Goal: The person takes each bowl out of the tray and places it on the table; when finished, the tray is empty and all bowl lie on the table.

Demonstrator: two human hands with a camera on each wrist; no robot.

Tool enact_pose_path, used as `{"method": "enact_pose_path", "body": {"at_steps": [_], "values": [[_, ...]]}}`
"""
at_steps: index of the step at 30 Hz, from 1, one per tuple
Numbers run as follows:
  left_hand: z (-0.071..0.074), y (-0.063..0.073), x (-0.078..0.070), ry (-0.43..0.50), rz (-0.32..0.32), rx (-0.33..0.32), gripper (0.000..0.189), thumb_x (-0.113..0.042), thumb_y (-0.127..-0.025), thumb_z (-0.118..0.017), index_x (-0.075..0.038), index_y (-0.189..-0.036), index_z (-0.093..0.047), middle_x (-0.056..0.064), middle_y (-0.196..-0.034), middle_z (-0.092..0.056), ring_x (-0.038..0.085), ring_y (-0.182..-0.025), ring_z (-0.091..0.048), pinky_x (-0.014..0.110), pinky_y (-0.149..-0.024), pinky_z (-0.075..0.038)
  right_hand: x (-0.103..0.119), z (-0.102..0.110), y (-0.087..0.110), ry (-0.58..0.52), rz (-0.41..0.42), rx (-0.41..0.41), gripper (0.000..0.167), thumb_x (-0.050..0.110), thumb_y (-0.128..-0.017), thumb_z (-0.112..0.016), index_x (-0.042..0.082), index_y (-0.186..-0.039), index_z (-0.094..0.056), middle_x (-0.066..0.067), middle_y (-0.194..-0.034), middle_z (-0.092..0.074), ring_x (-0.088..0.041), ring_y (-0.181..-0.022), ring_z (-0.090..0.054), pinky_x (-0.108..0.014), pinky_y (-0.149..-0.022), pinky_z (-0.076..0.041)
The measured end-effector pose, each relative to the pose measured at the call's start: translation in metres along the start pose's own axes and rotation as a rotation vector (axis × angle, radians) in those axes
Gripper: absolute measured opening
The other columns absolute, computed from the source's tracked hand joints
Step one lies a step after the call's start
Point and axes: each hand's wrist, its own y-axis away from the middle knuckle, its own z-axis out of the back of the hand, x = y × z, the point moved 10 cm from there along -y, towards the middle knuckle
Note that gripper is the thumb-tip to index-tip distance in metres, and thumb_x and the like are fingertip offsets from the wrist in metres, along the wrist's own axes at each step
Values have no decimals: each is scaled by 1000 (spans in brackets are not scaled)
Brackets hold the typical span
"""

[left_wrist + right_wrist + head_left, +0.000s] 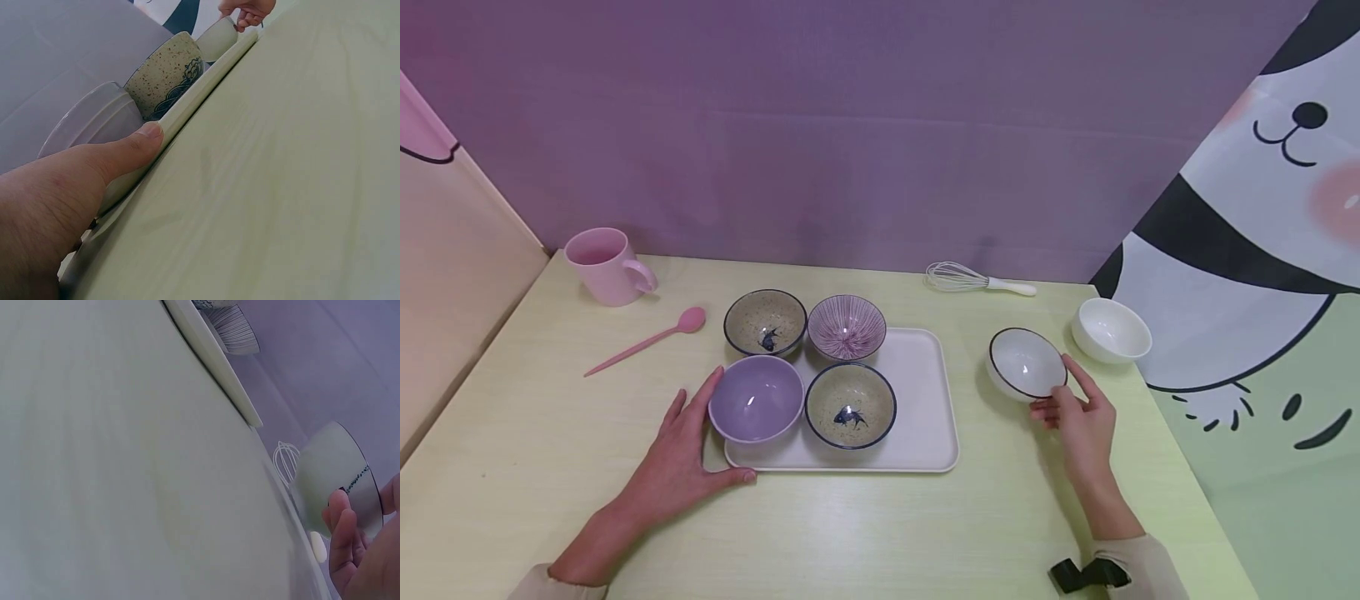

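Head view, from the left: a pink mug (597, 271) stands near the back corner of the table (850, 533), its handle pointing right, and a pink spoon (651, 340) lies in front of it at a slant, bowl end up toward the right. Next comes my left hand (673, 471), spread wide with its fingers straight; my thumb rests on the near rim of the tray (921, 400), while my fingertips are just beside the purple bowl (756, 400), and I cannot tell whether they touch it. That bowl sits upright at the tray's left end. Behind it is the rear tan bowl (765, 317), with a dark blue fish inside; then the striped bowl (847, 327), and in front of that the front tan bowl (850, 392), also with a fish. All four sit close together, leaving the tray's right part bare. Farther right, a whisk (958, 277) lies along the back edge, white handle to the right. In front of it is the rimmed bowl (1026, 364), white with a dark edge, well apart from the tray; my right hand (1086, 425) grips its right side between thumb and fingers. Rightmost, a plain white bowl (1111, 331) stands near the table's right edge.
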Motion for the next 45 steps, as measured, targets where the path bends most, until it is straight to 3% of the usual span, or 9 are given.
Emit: {"method": "enact_pose_path", "body": {"at_steps": [7, 18, 45], "values": [[1, 0, -1, 0, 3, 0, 146, -47, -70, -105, -12, -179, -14, 29, -173, -39, 55, -158, -37, 55, -141, -7, -1, 3, -12, 0, 3, -18, 59, 3, -106, -46, 12, -164, -55, 2, -65, -76, -9, -53, -72, -16, -51, -55], [0, 0, -1, 2, 5, 4, 146, -48, -71, -105, -11, -178, -14, 28, -173, -40, 53, -157, -40, 52, -141, -6, -5, 7, -29, -88, 1, -83, 63, 0, -105, -48, 8, -167, -49, 3, -64, -75, -9, -50, -71, -16, -47, -54], [0, 0, 0, 6, 28, 17, 146, -48, -71, -105, -13, -179, -14, 27, -174, -39, 53, -160, -35, 55, -141, -7, 0, 1, -53, -127, 34, -159, 64, 1, -103, -49, 10, -165, -52, 5, -64, -75, -7, -49, -70, -18, -45, -57]]}}
